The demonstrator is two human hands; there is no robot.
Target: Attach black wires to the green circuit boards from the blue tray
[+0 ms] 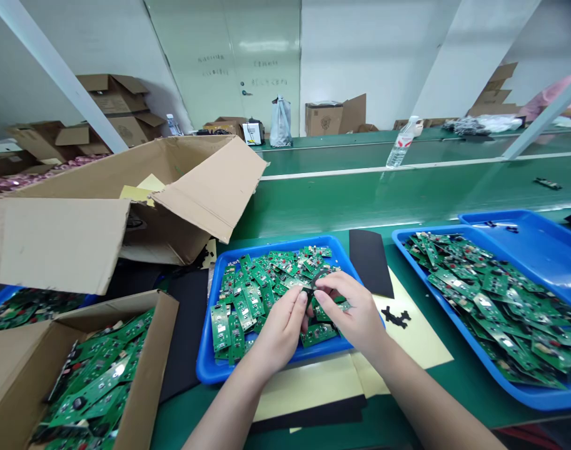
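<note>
A green conveyor workbench (360,187) extends across the work area and supports two blue trays and, at the left, two open cardboard cartons. The large rear carton (191,181) stands with its flaps spread; the near carton (147,350) contains green circuit boards. The right blue tray (538,397) holds a heap of similar boards. The central blue tray (209,353) holds loose green circuit boards (238,306). The left hand (278,331) and right hand (355,309) are positioned above the central tray, with their fingers (334,282) curled inward and nearly closed, gripping a thin black piece (314,279) between them. A small black cut-out (395,317) lies on a yellow sheet (416,337) just beside the tray.
</note>
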